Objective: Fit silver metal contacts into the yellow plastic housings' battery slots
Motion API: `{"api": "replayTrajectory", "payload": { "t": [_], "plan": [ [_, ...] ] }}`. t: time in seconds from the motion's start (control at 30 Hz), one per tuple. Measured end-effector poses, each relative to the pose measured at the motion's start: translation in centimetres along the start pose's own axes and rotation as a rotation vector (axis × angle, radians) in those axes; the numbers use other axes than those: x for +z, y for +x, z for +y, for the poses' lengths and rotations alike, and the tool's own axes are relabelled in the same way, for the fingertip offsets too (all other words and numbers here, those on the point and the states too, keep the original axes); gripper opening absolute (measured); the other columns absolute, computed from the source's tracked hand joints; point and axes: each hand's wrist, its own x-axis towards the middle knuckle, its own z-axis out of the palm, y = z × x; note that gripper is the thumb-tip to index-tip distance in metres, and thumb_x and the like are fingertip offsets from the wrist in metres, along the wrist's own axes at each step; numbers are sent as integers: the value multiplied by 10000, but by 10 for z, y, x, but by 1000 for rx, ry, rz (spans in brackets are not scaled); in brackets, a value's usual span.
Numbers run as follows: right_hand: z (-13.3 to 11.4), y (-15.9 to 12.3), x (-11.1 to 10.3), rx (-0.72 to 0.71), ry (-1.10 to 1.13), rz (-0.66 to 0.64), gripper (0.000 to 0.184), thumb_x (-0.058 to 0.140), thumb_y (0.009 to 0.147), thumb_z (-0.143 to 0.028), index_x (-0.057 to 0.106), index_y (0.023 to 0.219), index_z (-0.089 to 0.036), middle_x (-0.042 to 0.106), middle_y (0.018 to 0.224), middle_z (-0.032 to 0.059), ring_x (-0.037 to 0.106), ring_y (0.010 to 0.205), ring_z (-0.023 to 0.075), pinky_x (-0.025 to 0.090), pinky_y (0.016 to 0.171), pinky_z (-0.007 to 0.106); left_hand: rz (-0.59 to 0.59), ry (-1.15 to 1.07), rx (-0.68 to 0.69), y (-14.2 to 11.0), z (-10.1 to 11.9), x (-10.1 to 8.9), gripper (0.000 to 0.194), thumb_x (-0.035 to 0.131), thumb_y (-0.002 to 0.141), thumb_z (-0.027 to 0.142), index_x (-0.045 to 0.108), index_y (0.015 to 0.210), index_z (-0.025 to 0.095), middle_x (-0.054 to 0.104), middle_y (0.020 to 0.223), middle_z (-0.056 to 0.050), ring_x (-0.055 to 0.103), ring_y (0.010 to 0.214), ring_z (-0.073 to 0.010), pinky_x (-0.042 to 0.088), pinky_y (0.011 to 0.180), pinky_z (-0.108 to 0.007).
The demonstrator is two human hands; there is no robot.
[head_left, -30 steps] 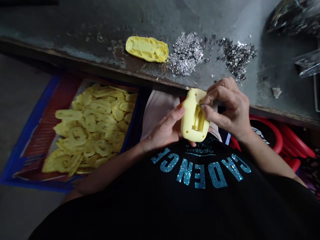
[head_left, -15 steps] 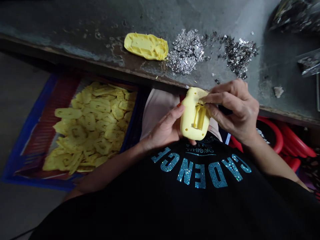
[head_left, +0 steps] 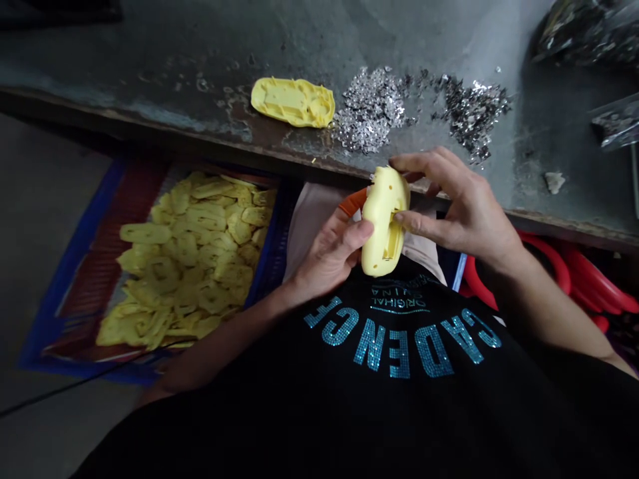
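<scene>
A yellow plastic casing (head_left: 378, 229) with a battery compartment is held up in front of my chest, tilted so its side edge shows. My left hand (head_left: 329, 256) is closed around its left side, thumb on the outer face. With its thumb at the compartment opening and its fingers over the top end, my right hand (head_left: 462, 196) grips the casing from the right. Whether a small part sits under those fingers is hidden. On the bench lies another yellow shell (head_left: 293, 103), inner side up. Beside that shell is a pile of small silvery metal clips (head_left: 369, 110).
A second, darker heap of metal pieces (head_left: 474, 113) lies farther right on the grey bench (head_left: 200, 40). Plastic bags of parts (head_left: 589, 33) rest at the right. Below left stands a blue crate (head_left: 60, 273) filled with yellow shells (head_left: 194, 246). Red rings (head_left: 589, 279) are under the bench.
The casing has turned more edge-on. My right hand has shifted from pinching at the compartment's upper end to thumb on the opening and fingers over the casing's top.
</scene>
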Motion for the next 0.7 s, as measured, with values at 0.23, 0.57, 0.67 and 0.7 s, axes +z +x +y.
{"api": "replayTrajectory", "payload": {
  "t": [0.23, 0.57, 0.67, 0.7],
  "plan": [
    [9, 1, 14, 67, 156, -28, 554, 871, 993, -450, 712, 1488, -260, 776, 1424, 116, 761, 1244, 326, 693, 1111, 554, -71, 126, 68, 1, 3, -7, 604, 950, 963, 563, 677, 1449, 332, 861, 1218, -39, 841, 936, -242, 620, 706, -299],
    [35, -24, 77, 36, 241, 400, 598, 725, 1016, -428, 573, 1595, -427, 666, 1495, 127, 730, 1270, 358, 729, 960, 562, -14, 671, 308, -14, 18, -4, 587, 962, 973, 381, 815, 1533, 280, 883, 1260, -78, 821, 997, -258, 665, 747, -311],
    [42, -28, 79, 100, 140, 428, 763, 717, 971, -435, 490, 1698, -492, 673, 1562, 134, 686, 1359, 441, 695, 1015, 700, -45, 794, 403, -12, 24, -1, 576, 981, 946, 380, 852, 1495, 264, 867, 1418, -108, 837, 1181, -329, 727, 911, -406],
    [45, -29, 78, 107, 126, 442, 828, 747, 941, -447, 482, 1723, -510, 676, 1580, 125, 669, 1381, 463, 680, 1023, 733, -54, 810, 421, -10, 25, 0, 550, 979, 946, 379, 866, 1470, 257, 860, 1451, -113, 838, 1222, -341, 732, 992, -445]
  ]
}}
